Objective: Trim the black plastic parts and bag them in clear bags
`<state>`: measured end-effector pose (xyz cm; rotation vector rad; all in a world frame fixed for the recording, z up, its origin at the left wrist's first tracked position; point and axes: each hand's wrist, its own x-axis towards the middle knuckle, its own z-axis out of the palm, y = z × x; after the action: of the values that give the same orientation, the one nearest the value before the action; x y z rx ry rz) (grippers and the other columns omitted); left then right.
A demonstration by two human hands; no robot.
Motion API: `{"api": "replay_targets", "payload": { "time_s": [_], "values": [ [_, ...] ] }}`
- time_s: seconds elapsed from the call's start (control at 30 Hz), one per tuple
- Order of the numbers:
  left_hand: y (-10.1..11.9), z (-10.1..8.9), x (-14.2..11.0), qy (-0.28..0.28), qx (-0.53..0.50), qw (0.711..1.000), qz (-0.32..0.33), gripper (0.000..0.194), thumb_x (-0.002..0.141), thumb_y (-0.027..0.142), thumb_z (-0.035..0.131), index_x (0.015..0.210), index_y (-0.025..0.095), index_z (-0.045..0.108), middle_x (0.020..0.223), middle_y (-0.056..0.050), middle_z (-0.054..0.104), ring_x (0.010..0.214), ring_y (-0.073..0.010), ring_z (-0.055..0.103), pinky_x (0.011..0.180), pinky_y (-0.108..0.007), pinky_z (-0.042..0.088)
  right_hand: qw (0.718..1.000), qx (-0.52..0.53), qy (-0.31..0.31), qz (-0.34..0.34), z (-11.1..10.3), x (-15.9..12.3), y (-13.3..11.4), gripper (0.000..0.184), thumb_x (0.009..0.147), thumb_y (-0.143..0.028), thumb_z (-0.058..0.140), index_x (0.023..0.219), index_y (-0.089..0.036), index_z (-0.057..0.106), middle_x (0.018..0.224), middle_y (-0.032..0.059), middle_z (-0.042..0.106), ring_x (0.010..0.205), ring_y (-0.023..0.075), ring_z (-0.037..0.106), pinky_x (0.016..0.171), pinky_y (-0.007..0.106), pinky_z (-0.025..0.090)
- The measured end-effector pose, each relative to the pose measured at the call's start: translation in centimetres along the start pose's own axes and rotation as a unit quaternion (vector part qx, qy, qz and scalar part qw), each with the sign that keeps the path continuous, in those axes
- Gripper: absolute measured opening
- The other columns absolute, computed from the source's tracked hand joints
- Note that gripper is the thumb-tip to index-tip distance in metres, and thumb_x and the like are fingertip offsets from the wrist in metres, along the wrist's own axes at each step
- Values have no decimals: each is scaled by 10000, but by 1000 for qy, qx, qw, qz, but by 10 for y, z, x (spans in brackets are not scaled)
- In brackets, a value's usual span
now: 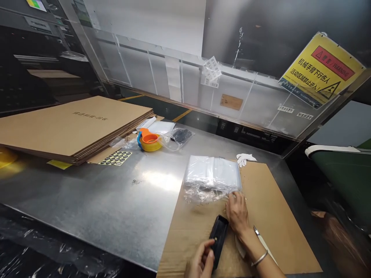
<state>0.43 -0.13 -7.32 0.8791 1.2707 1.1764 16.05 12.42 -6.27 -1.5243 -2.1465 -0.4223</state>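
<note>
The black case (222, 234), grasped by the left hand (202, 259) over the cardboard sheet (278, 227), is best held level; whether the plastic bags (213, 172) are pinched by the right hand (238, 213) cannot be told.

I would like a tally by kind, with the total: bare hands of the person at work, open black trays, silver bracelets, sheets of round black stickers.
Left hand and right hand: 2
Open black tray: 1
Silver bracelet: 1
Sticker sheet: 1
Total: 5
</note>
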Motion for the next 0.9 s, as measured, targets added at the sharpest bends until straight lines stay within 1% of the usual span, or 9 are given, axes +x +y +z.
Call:
{"api": "replay_targets", "payload": {
  "time_s": [0.1,0.2,0.27,0.37,0.43,0.67,0.77,0.83,0.9],
  "values": [
    [41,-2,32,20,172,966,195,283,848,328,476,1066,221,621,1002,-108,616,938,-246,553,849,-350,429,1000,-9,18,20,2,-6,2,320,927,-273,312,1156,-120,474,1058,206,533,931,309,518,720,443,453],
    [73,0,73,3,393,859,329,379,865,174,393,1220,212,519,1251,-118,509,1166,-278,396,987,-445,291,1000,0,11,19,0,-8,6,307,932,-274,313,1142,-117,473,822,124,576,749,262,546,631,377,441],
    [85,3,99,-32,475,814,334,363,838,134,428,1166,222,555,1198,-110,552,1134,-284,415,962,-467,282,1000,13,5,7,-4,-8,8,269,930,-243,325,1100,-122,495,759,86,574,704,236,547,633,351,426],
    [91,3,128,-54,496,804,323,226,815,107,448,851,192,654,845,-78,649,886,-244,534,862,-416,346,999,37,0,-23,-12,-9,10,247,925,-194,332,1073,-127,517,776,72,593,720,208,556,656,320,407],
    [91,0,140,-51,498,808,310,229,838,122,419,805,176,639,775,-68,647,800,-221,554,775,-356,379,997,53,-6,-50,-17,-10,11,244,918,-168,348,1066,-142,540,762,55,601,720,189,556,672,304,395],
    [94,-5,148,-31,510,813,280,326,921,208,289,826,170,599,759,-56,644,711,-180,577,625,-272,376,991,95,3,-94,-19,-13,11,304,906,-113,347,1090,-169,583,718,44,617,700,180,557,711,326,405],
    [100,-1,141,-44,530,789,307,285,905,174,315,964,166,593,920,-98,633,868,-222,561,744,-329,381,991,112,28,-74,-15,-14,11,286,919,-146,349,1114,-162,557,732,57,624,698,192,577,695,344,444],
    [104,4,138,-81,542,764,340,290,889,149,346,1075,197,564,1086,-108,587,1001,-239,516,841,-365,350,990,125,44,-55,-13,-15,9,311,924,-156,352,1205,-161,485,798,73,646,727,199,601,694,353,469],
    [108,11,140,-135,553,738,362,274,875,142,389,1052,227,581,1067,-91,594,988,-227,524,853,-356,347,988,141,50,-42,-12,-15,7,390,925,-145,347,1313,-177,364,887,77,667,778,195,623,726,357,486]
  ]
}}
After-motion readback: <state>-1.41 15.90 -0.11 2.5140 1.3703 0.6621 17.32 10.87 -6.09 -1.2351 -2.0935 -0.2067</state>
